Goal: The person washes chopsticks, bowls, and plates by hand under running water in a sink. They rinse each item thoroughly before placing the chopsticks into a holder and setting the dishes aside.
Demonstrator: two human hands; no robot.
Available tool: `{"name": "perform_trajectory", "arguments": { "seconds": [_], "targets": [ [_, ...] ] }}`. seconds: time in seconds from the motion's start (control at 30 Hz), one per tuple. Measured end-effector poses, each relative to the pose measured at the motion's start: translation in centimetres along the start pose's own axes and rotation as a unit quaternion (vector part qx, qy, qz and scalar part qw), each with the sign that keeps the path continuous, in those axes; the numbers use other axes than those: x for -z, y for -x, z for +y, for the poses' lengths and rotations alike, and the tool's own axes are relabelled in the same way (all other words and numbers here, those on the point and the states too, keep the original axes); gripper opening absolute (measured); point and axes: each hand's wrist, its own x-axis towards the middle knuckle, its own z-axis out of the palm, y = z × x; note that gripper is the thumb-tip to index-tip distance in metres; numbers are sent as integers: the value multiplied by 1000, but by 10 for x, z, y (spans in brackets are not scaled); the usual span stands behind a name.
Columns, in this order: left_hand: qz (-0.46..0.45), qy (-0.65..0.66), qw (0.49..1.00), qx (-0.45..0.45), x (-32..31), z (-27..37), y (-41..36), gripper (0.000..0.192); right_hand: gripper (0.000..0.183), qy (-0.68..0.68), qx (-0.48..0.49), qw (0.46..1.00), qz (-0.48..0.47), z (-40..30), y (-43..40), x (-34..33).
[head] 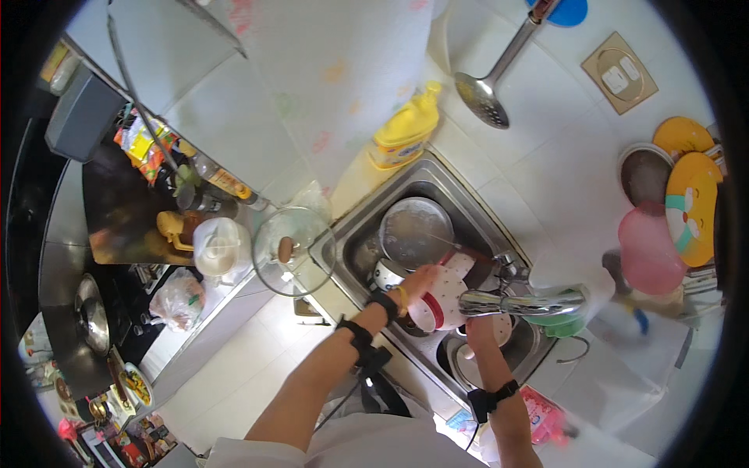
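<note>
Over the steel double sink, a white bowl with a red rim and small dots is tilted on its side. My left hand grips it from the upper left. At its lower right edge is my right hand, its fingers partly hidden behind the chrome faucet. A round metal pan holding cloudy liquid sits in the far basin. Beside it, a white bowl with black markings is partly covered by my left hand. More dishes lie in the near basin under my right hand.
A yellow detergent bottle stands behind the sink. A glass lid rests on the counter at its left corner. A slotted ladle hangs on the tiled wall. To the right are a green bowl and a pink plastic basin.
</note>
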Motion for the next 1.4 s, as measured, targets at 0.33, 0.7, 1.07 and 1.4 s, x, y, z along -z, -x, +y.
{"name": "perform_trajectory", "arguments": {
  "seconds": [0.33, 0.7, 1.07, 1.4],
  "targets": [
    [-25, 442, 814, 375, 10, -15, 48, 43, 27, -294, -182, 938, -29, 33, -40, 44],
    [-16, 515, 820, 248, -23, 14, 34, 34, 44, -220, -94, 955, -178, 73, -62, 17],
    [193, 495, 812, 240, -26, 36, 40, 21, 45, -33, -16, 992, 122, 83, -50, -8],
    [187, 610, 730, 246, 11, 7, 56, 22, 24, -376, -115, 918, -55, 84, -46, 37]
  ]
}}
